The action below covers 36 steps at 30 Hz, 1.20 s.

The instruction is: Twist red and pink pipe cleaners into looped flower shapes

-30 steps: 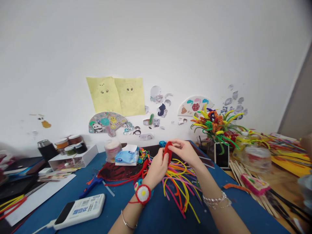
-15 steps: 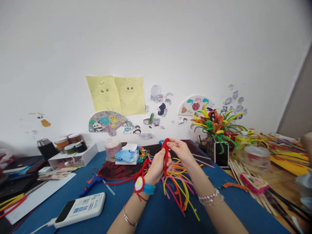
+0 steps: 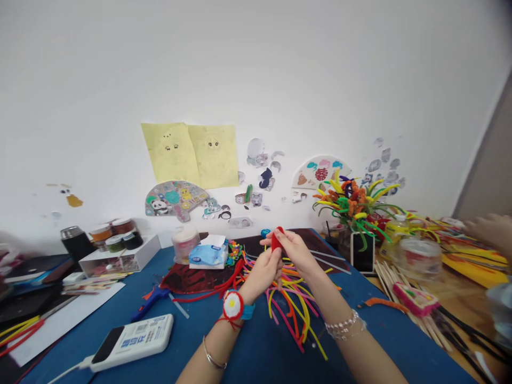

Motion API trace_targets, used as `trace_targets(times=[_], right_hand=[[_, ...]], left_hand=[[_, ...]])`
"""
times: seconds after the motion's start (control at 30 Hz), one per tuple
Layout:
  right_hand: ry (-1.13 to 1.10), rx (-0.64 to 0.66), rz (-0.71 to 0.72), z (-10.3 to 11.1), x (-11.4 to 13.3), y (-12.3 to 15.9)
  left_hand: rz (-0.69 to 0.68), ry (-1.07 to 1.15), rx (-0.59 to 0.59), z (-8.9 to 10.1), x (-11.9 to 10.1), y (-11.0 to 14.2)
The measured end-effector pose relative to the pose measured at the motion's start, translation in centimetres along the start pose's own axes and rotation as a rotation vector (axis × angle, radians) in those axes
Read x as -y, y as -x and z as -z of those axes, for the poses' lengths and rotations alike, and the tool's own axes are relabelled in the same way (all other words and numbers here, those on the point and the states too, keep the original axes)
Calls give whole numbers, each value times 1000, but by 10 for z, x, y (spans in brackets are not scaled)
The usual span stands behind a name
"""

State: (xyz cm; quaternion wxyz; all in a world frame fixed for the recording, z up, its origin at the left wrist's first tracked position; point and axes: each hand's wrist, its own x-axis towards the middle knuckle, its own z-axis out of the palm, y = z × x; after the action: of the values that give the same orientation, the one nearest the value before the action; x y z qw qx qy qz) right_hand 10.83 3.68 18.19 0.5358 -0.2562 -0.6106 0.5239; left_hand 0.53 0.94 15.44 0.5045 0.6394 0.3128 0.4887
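A bent piece of red fuzzy pipe cleaner (image 3: 277, 241) is held up above the table, mostly covered by my fingers. My left hand (image 3: 263, 273) is closed on it from below, thumb on top. From the right and above, my right hand (image 3: 296, 252) pinches the same piece near its upper end. Beneath and beyond both hands spreads a pile of pink, yellow and orange pipe cleaners (image 3: 306, 314). Red pipe cleaners (image 3: 236, 274) lie to the left of my left hand. Just behind my fingers sits a small blue object (image 3: 264, 233).
A tissue pack (image 3: 208, 255) and a lidded tub (image 3: 185, 246) stand behind left. Nearer lie a blue glue gun (image 3: 150, 303) and a white power bank (image 3: 132, 341). On the right are a pipe-cleaner bouquet (image 3: 356, 205), a phone (image 3: 363, 253) and another person's hand (image 3: 490, 232).
My right hand has shifted slightly left and wrapped further over the red pipe cleaner, so less of it shows. At far right, the other person's hand has reached further into view.
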Motion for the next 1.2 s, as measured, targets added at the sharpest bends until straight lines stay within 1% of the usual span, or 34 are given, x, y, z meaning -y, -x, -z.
trace_targets(times=[0.03,0.13,0.17,0.2,0.23,0.27,0.33,0.37,0.4,0.43,0.47,0.53,0.57,0.6,0.63,0.67,0.73,0.77,0.8,0.87,0.97,1.03,1.07,1.1,1.13,1.2], right_hand=[[-22,-9,12,-2,-1,0],[-127,-49,31,-8,-4,0],[-164,-58,34,-10,-5,-1],[-196,-64,36,-12,-5,-1],[-217,-67,39,-13,-6,-1],[-226,-71,44,-14,-5,-1],[-200,-72,60,-14,-3,0],[-160,-68,79,-14,0,1],[-98,-60,112,-14,3,3],[-10,-54,161,-13,6,5],[98,-55,225,-13,10,8],[307,-86,363,-12,16,13],[365,-113,408,-11,19,14],[370,-152,430,-8,22,14],[321,-198,430,-3,24,12],[235,-249,418,2,25,10],[44,-366,403,17,28,5],[-13,-409,408,25,29,3],[-36,-422,394,31,30,1],[-22,-307,291,41,33,2],[84,-29,148,45,42,13],[219,143,113,44,50,21],[302,199,115,44,54,25],[391,229,127,43,57,28],[481,231,148,43,59,30],[641,174,223,40,58,32]], left_hand=[[-31,-71,-53,2,0,1],[-191,-279,-267,4,2,2],[-231,-297,-313,4,3,3],[-244,-275,-326,3,4,3],[-231,-212,-306,1,5,3],[-199,-113,-253,-2,6,2],[-111,121,-90,-6,8,0],[-76,212,-13,-7,7,-1],[-57,262,37,-9,6,-1],[-52,276,53,-10,4,-1],[-52,268,46,-11,2,0],[-49,251,-7,-15,-3,5],[-49,237,-39,-18,-5,9],[-57,206,-59,-22,-7,15],[-86,135,-81,-27,-8,20],[-132,22,-67,-32,-8,26],[-228,-195,22,-41,-7,34],[-259,-268,52,-45,-6,35],[-271,-309,59,-48,-4,34],[-244,-312,7,-49,-3,27],[-171,-275,-74,-40,-7,17],[-172,-341,-101,-30,-14,15],[-186,-400,-100,-25,-18,16],[-205,-463,-89,-20,-22,17],[-221,-518,-70,-15,-25,19],[-236,-574,-49,-9,-29,20]])
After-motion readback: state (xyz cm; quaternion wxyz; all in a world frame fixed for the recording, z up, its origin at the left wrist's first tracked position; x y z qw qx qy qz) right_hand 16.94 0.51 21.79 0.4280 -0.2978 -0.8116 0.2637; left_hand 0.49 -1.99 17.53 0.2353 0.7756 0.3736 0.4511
